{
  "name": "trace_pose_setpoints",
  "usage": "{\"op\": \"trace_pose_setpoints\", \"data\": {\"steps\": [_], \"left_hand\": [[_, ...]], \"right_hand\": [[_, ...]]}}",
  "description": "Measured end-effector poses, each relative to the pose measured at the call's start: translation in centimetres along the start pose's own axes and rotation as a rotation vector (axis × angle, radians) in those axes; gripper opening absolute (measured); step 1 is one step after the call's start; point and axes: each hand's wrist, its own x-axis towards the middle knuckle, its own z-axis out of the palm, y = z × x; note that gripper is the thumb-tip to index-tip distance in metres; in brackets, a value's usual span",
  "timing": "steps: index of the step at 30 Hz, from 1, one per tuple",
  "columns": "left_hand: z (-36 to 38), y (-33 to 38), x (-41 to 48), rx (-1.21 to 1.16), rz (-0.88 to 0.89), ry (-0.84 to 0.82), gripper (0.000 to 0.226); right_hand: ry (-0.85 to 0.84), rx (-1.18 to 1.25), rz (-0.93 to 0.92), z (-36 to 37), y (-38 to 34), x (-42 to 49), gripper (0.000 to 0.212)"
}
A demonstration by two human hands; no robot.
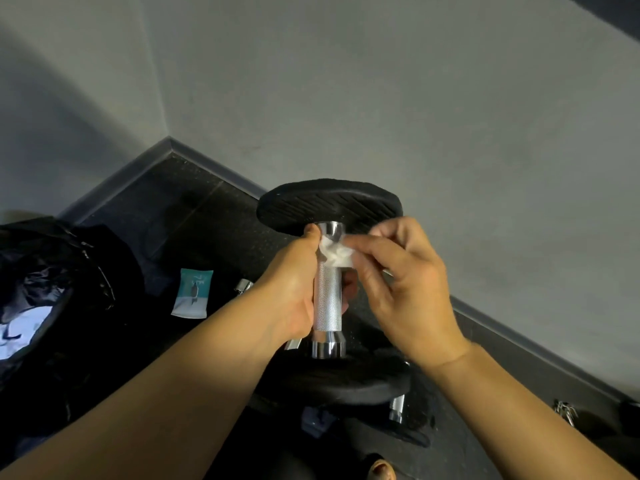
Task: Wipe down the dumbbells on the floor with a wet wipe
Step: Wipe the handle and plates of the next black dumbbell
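A dumbbell (327, 303) with a knurled chrome handle and black round plates is held upright in the middle of the view. My left hand (294, 289) grips its handle from the left, fingers wrapped behind it. My right hand (398, 289) pinches a crumpled white wet wipe (335, 254) against the upper part of the handle, just under the top plate (329, 204). The lower plate (336, 379) sits below my hands. Another dumbbell (396, 410) lies on the floor beneath, mostly hidden.
A teal and white wet wipe pack (193, 292) lies on the dark rubber floor to the left. A black bag (41, 289) stands at the far left. Grey walls meet in a corner behind. A small metal part (565, 412) lies at the lower right.
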Motion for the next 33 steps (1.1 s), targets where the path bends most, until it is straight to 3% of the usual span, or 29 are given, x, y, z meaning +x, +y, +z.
{"op": "trace_pose_setpoints", "data": {"steps": [4, 7, 10, 12, 16, 18, 20, 22, 25, 27, 29, 33], "left_hand": [[0.1, 0.2, -0.4, -0.02, 0.008, 0.001, 0.053], [-0.1, 0.8, -0.6, -0.031, -0.021, 0.032, 0.054], [-0.4, 0.9, 0.0, 0.041, -0.038, 0.063, 0.061], [-0.3, 0.8, -0.2, 0.027, -0.025, 0.061, 0.06], [-0.2, 0.5, -0.4, -0.004, 0.041, 0.037, 0.051], [-0.2, 0.5, -0.6, -0.006, 0.044, 0.027, 0.05], [-0.1, 0.5, -0.6, -0.026, 0.033, 0.044, 0.05], [-0.1, 0.8, -0.5, -0.039, -0.006, 0.055, 0.056], [-0.3, 0.8, 0.0, 0.047, -0.026, 0.075, 0.062], [-0.1, 0.7, -0.2, 0.068, -0.043, 0.06, 0.062], [-0.1, 0.5, -0.6, 0.04, -0.046, 0.025, 0.061], [-0.3, 0.2, -0.6, 0.095, -0.003, 0.012, 0.06]], "right_hand": [[-0.15, 0.098, 0.116, 0.8, 0.6, 1.0, 0.017], [-0.423, 0.244, 0.096, -0.1, 0.5, -0.4, 0.015], [-0.654, 0.392, 0.204, -0.9, -0.1, -1.1, 0.012], [-0.604, 0.364, 0.192, -0.7, -0.1, -0.6, 0.012], [-0.296, 0.277, 0.207, 0.8, 0.6, 1.9, 0.015], [-0.228, 0.187, 0.182, 1.3, 0.8, 2.6, 0.017], [-0.28, 0.163, 0.112, 0.9, 0.9, 1.8, 0.017], [-0.452, 0.216, 0.068, 0.2, 0.5, 0.3, 0.016], [-0.68, 0.34, 0.15, -0.7, -0.1, -1.1, 0.016], [-0.687, 0.387, 0.232, -1.1, 0.0, -1.0, 0.016], [-0.563, 0.469, 0.368, -1.6, 0.6, -0.4, 0.013], [-0.107, 0.619, 0.683, -2.5, 2.8, 0.2, 0.012]]}}
